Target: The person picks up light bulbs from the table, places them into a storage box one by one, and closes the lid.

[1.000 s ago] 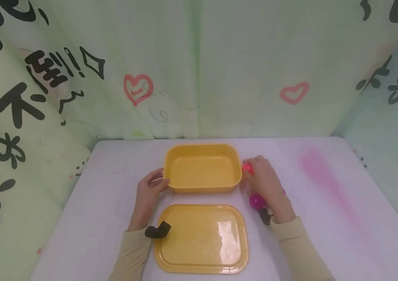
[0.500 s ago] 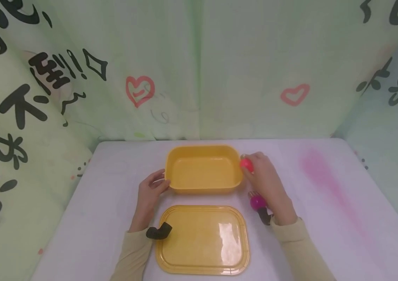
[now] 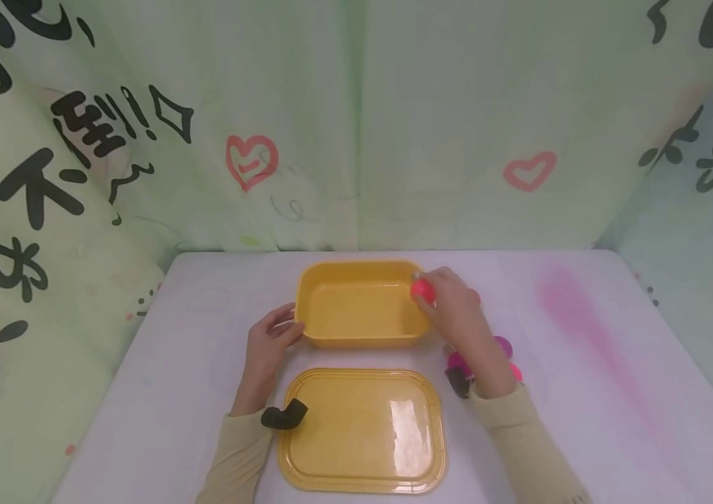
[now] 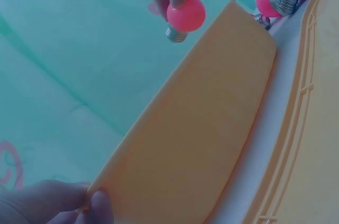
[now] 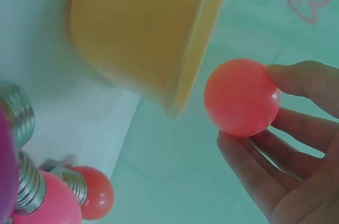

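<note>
My right hand [image 3: 453, 294] pinches a pinkish-red light bulb [image 3: 422, 291] by its round globe, over the right rim of a deep yellow plastic box [image 3: 362, 336]. In the left wrist view the silver screw base of that light bulb [image 4: 186, 14] points down, above the box's edge. Thumb and fingers of my left hand [image 3: 270, 341] pinch the box's left rim. In the right wrist view, fingertips and thumb hold the bulb [image 5: 242, 97] apart from the box wall [image 5: 137, 28]. The box's visible inside holds nothing.
A flat yellow lid [image 3: 362, 430] lies in front of the box. Several pink and purple light bulbs [image 3: 504, 346] lie on the white table right of the box, partly hidden by my right forearm. A green curtain [image 3: 432, 126] hangs behind.
My right hand has lifted the red light bulb from beside the box and carried it left over the right rim. My left hand has stayed on the box.
</note>
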`<state>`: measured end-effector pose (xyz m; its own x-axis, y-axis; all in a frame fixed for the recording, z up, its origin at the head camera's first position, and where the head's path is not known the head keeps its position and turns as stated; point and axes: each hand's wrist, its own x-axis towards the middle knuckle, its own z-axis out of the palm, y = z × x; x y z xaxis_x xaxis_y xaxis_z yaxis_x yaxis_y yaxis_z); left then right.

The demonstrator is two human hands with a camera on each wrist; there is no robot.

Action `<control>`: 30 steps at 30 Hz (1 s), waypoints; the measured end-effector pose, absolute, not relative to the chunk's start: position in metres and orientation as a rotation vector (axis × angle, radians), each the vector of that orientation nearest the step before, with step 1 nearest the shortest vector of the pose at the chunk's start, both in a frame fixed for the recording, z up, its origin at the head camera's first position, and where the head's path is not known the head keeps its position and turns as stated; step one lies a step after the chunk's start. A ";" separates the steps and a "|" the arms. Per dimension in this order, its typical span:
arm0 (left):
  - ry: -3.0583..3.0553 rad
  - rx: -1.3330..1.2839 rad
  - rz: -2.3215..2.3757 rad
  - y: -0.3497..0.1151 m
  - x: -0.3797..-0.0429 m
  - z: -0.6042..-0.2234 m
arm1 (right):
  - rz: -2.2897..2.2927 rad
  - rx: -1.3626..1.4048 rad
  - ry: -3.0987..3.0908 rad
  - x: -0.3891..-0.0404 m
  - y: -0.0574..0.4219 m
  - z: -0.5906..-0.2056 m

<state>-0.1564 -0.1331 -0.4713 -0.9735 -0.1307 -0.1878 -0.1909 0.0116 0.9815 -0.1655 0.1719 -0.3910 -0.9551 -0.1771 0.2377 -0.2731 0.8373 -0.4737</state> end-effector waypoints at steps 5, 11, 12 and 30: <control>2.198 -0.363 2.139 -0.134 -0.156 -0.471 | 0.795 0.378 -2.848 -0.171 0.165 -0.391; 2.184 -0.354 2.148 -0.135 -0.157 -0.472 | 0.827 0.319 -2.959 -0.176 0.156 -0.389; 2.186 -0.353 2.148 -0.135 -0.156 -0.473 | 0.835 0.308 -2.971 -0.176 0.154 -0.389; 2.199 -0.361 2.142 -0.133 -0.155 -0.471 | 0.811 0.412 -2.991 -0.178 0.119 -0.394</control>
